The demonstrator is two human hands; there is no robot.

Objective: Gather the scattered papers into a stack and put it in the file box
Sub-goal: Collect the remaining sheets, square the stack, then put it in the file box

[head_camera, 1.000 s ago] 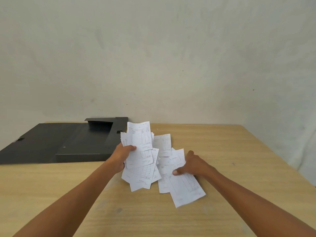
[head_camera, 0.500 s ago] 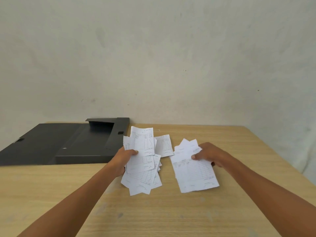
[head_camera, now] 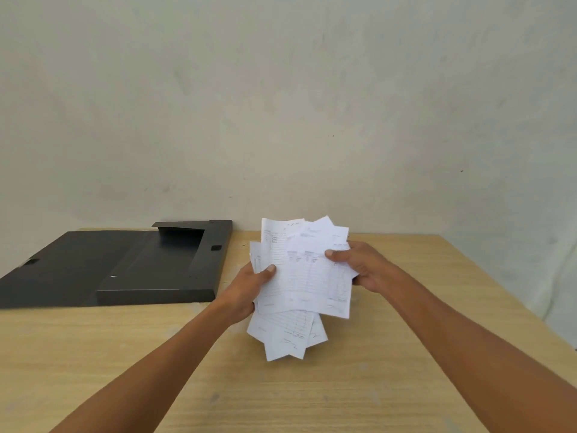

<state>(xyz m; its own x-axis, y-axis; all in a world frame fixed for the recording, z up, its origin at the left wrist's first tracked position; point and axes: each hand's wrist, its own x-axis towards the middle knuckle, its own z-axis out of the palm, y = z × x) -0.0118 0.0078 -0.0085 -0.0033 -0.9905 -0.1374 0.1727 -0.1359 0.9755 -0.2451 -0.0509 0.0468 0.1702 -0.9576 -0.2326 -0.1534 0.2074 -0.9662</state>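
Wall (head_camera: 281, 104): pale, plain, rising beyond both hands. Table (head_camera: 312, 385): light wood grain, spread beneath both forearms. File box (head_camera: 125, 264): black, lying open and flat on the table to the left of the left hand, apart from it, interior showing dark. Papers (head_camera: 303, 276): white printed sheets, gathered in one uneven fanned bundle, corners splayed at top and bottom, held above the table between the hands, outside the box. Left hand (head_camera: 246, 290): closed on the bundle's left edge, thumb across the front sheet. Right hand (head_camera: 363, 265): closed on the bundle's right edge, thumb on the front sheet.
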